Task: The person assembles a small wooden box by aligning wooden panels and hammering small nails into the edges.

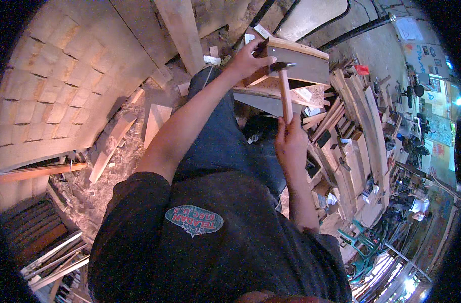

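Note:
A hammer (285,93) with a pale wooden handle and a dark metal head is gripped near the handle's end by my right hand (292,140). Its head lies over the grey side panel of a wooden box-like piece (303,64), close to that panel's left end. My left hand (248,61) is closed on the left end of this piece, thumb near the hammer head. Whether the fingers also pinch a nail cannot be made out. A small bright spot shows on the panel above the hammer head. The piece rests above a speckled board (314,95) in front of my legs.
Long planks and offcuts (359,121) are piled at the right. A thick timber (180,35) stands beyond my left arm. Loose wood blocks (114,144) lie among shavings at the left, beside a wall of stacked boards (54,76). A green chair (361,237) is at the lower right.

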